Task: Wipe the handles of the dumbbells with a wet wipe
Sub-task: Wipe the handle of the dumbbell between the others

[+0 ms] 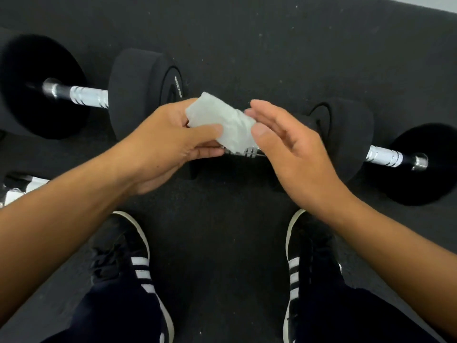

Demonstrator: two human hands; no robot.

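Folding the wet wipe (220, 122) first | left hand (163, 142) pinches it above the middle dumbbell handle (247, 152) | right hand (294, 149) open, fingers straight, touching its edge | I'd wrap it fully round the bar, then twist along the knurling

Left arm: bare forearm is extended from the lower left towards the centre.
Left hand (168, 134): held palm-inward, with thumb (210, 131) and curled fingers pinched on a folded wet wipe (220, 121).
Right arm: bare forearm is extended from the lower right towards the centre.
Right hand (291, 147): held upright on its edge, fingers straight and together, thumb (262, 134) laid against the wipe's right end.
Legs: dark trousers and striped shoes are seen below both arms.
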